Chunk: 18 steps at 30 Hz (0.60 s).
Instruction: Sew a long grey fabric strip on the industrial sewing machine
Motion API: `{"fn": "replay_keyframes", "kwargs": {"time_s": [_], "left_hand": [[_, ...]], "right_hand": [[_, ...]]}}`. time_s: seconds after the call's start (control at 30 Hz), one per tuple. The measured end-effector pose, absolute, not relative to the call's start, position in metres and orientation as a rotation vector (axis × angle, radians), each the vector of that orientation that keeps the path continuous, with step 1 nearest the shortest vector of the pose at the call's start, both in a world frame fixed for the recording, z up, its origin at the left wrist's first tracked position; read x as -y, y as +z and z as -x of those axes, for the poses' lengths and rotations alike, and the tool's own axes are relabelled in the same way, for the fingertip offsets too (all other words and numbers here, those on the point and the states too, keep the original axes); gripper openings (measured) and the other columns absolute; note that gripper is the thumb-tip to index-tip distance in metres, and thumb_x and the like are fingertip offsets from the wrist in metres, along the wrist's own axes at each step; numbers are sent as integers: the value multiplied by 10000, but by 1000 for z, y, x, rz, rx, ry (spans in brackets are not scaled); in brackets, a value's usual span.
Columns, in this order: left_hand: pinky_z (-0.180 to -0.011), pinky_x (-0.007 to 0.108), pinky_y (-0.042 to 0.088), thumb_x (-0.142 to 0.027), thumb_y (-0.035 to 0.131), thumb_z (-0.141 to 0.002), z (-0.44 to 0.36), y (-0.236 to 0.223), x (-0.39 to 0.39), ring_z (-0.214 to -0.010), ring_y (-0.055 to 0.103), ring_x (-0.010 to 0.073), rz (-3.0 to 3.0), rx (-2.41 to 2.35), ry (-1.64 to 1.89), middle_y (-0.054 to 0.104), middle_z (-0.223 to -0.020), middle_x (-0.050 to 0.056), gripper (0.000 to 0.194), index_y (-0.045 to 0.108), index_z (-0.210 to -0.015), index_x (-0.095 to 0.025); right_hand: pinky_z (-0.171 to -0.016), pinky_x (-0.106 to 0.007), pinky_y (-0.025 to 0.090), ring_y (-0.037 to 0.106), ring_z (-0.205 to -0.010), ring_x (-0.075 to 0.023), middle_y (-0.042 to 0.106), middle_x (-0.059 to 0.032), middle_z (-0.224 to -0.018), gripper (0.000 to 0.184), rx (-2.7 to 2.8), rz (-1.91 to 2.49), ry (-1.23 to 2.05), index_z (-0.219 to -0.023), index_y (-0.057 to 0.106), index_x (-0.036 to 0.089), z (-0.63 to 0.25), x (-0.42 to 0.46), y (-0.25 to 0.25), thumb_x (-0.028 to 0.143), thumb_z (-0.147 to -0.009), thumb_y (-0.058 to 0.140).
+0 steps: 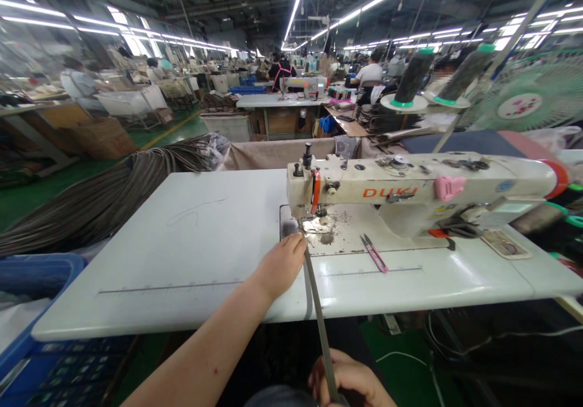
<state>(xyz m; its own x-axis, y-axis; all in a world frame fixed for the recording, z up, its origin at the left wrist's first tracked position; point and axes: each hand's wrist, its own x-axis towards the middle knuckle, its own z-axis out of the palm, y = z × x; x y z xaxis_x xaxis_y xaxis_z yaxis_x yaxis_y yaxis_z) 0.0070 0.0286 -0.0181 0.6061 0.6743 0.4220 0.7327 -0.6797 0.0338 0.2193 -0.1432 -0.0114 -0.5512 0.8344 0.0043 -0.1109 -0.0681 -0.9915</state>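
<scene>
A white sewing machine (410, 194) stands on a white table (191, 255). A long grey strap (316, 304) runs from its needle area down off the table's front edge. My left hand (280, 267) rests on the table with fingers closed, pressing the strap just before the presser foot (314, 223). My right hand (348, 379) is below the table edge near my lap, fingers curled round the lower part of the strap.
Pink thread snips (374, 253) lie on the machine bed. A big bundle of grey straps (100, 197) drapes over the left, above a blue crate (40, 310). Thread cones (412, 76) and a fan (528, 100) stand behind. Other people work at far tables.
</scene>
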Motion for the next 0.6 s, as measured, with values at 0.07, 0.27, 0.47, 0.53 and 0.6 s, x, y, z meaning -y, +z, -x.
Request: {"fn": "replay_keyframes", "kwargs": {"time_s": [0.07,0.27,0.47,0.53,0.6], "left_hand": [[-1112,413,530,-139,462,-1026,-7,-19,-28,-1257,627,274,2696,1154,-580,656,-1274,161,289,560,-1295,-97],[-1137,432,511,-152,491,-1018,-6,-22,-28,-1258,622,270,2703,1203,-593,654,-1270,152,240,589,-1236,-128],[-1142,429,506,-145,474,-1021,-6,-22,-28,-1273,615,275,2698,1177,-567,651,-1285,158,275,570,-1277,-114],[-1143,425,505,-141,469,-1021,-6,-22,-28,-1273,616,271,2697,1193,-578,653,-1283,155,273,572,-1274,-115],[-1139,418,508,-139,471,-1021,-6,-22,-28,-1266,622,266,2694,1196,-578,654,-1284,153,273,575,-1272,-119]], "right_hand": [[-857,-362,498,652,-938,-256,689,-89,-938,304,1524,855,1661,-829,770,211,-218,141,-15,503,-912,750],[-657,-302,508,679,-650,-186,711,-41,-723,382,1166,796,1910,-1134,693,198,-210,139,-40,529,-944,718],[-787,-344,519,697,-804,-225,737,-78,-801,441,1456,856,1864,-835,796,154,-208,140,-56,567,-947,686],[-829,-350,521,700,-862,-239,741,-72,-845,430,1659,954,1837,-813,820,166,-208,142,-62,559,-935,697],[-850,-356,529,702,-900,-251,737,-63,-885,398,1741,995,1830,-862,827,188,-207,144,-64,561,-922,700]]}}
